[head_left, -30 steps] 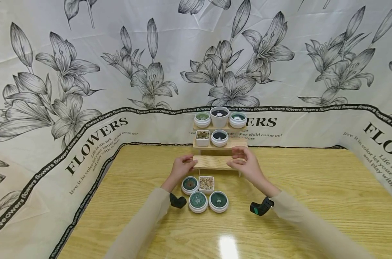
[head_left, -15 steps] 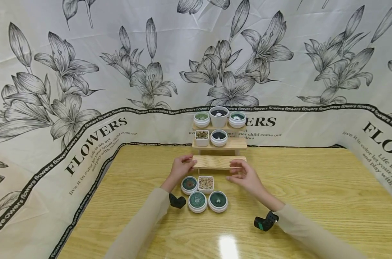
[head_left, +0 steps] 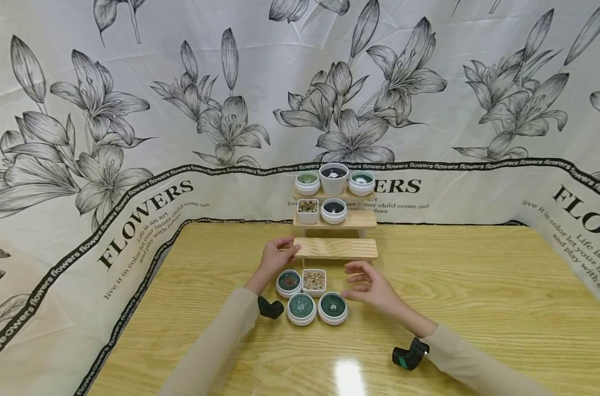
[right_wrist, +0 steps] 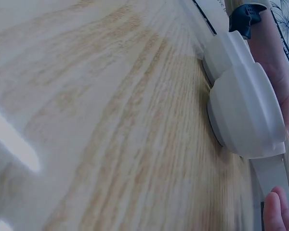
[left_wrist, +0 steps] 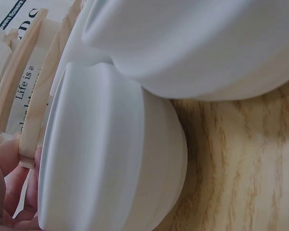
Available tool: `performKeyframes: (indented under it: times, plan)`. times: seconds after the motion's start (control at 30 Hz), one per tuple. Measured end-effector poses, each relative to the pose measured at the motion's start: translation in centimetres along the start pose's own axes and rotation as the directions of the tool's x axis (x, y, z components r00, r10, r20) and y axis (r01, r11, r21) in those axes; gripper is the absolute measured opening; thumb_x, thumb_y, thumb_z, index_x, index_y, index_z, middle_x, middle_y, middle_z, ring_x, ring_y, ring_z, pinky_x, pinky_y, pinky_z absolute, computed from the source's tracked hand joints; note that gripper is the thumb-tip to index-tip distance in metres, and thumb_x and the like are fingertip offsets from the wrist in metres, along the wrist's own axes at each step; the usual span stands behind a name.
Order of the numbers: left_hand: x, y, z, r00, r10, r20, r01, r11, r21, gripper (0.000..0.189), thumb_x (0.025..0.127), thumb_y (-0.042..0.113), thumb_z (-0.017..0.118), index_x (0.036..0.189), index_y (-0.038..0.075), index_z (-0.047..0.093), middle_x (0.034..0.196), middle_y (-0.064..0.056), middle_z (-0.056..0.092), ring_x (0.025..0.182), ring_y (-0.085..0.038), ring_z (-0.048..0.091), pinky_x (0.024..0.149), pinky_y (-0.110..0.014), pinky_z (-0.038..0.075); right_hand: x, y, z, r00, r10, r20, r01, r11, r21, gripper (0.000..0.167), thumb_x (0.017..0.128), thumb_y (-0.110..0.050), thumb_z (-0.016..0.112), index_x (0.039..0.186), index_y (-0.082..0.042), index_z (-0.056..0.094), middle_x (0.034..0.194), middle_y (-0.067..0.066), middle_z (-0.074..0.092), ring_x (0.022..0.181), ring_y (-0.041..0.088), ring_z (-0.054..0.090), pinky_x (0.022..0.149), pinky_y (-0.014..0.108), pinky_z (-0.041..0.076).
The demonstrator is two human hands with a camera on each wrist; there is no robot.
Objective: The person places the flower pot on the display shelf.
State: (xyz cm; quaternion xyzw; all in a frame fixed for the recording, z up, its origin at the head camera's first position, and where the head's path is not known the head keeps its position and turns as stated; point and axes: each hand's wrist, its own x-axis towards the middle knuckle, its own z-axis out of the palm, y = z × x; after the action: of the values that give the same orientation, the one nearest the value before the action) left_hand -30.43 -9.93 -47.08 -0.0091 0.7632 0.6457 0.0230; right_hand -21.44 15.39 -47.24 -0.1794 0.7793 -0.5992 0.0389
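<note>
In the head view my left hand (head_left: pixel 274 258) pinches the left end of the lowest wooden shelf (head_left: pixel 335 248) of a tiered stand. The left wrist view shows its thumb and fingers around the board's end (left_wrist: pixel 30 159). My right hand (head_left: pixel 374 289) is off the shelf, fingers loosely bent and holding nothing. Its thumb tip is near the rim of a white round pot with dark green filling (head_left: pixel 333 308); whether they touch I cannot tell. Beside that pot sit a speckled green pot (head_left: pixel 302 308), a teal pot with a reddish centre (head_left: pixel 289 281) and a square pot of pebbles (head_left: pixel 314 280).
The middle shelf (head_left: pixel 361 220) carries a square pebble pot (head_left: pixel 308 210) and a dark-filled round pot (head_left: pixel 334 210). On the top shelf stand a taller pot (head_left: pixel 334 179) and two low round ones. A flower-print cloth (head_left: pixel 220 192) hangs behind the wooden table (head_left: pixel 468 286).
My right hand has left the right end of the lowest shelf and moved down toward the dark green pot. My left hand stays on the shelf's left end.
</note>
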Motion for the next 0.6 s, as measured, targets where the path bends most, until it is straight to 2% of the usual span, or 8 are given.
performKeyframes:
  times: [0.13,0.33,0.5,0.6]
  plan:
    - [-0.3,0.5,-0.2,1.0,-0.01,0.021,0.01,1.0,-0.012,0.042,0.09,0.009,0.067,0.128,-0.006,0.057,0.099,-0.013,0.06,0.062,-0.004,0.057,0.072,-0.032,0.061,-0.5,0.0,0.3,1.0,0.015,0.027,-0.015,1.0,-0.009,0.063,0.078,-0.006,0.078,0.129,0.009,0.045,0.127,0.032,0.049,0.108,0.04,0.056,0.09,0.035,0.056]
    - [-1.6,2.6,-0.3,0.999,-0.029,0.032,0.028,1.0,0.013,0.04,0.09,0.004,0.065,0.127,-0.01,0.056,0.1,-0.018,0.06,0.065,-0.009,0.058,0.08,-0.044,0.06,-1.1,0.3,0.6,0.997,0.028,0.074,-0.028,1.0,0.006,0.067,0.077,-0.006,0.079,0.13,0.01,0.043,0.127,0.032,0.048,0.109,0.04,0.055,0.09,0.033,0.056]
    - [-0.6,0.8,-0.1,1.0,-0.01,0.01,0.01,1.0,0.006,0.041,0.09,0.008,0.067,0.127,-0.008,0.057,0.096,-0.013,0.06,0.064,-0.008,0.058,0.07,-0.03,0.061,-1.3,0.8,1.0,0.994,0.034,0.108,-0.038,0.999,0.029,0.069,0.076,-0.006,0.08,0.132,0.009,0.042,0.128,0.032,0.048,0.11,0.038,0.056,0.09,0.028,0.055]
    - [-0.2,0.4,0.0,1.0,-0.012,0.0,0.012,1.0,0.006,0.042,0.089,0.009,0.068,0.127,-0.006,0.058,0.098,-0.012,0.06,0.065,-0.007,0.058,0.069,-0.028,0.06,-1.3,1.1,1.1,0.991,0.031,0.131,-0.034,0.999,0.021,0.069,0.076,-0.008,0.08,0.132,0.008,0.043,0.129,0.031,0.048,0.11,0.036,0.056,0.09,0.027,0.055]
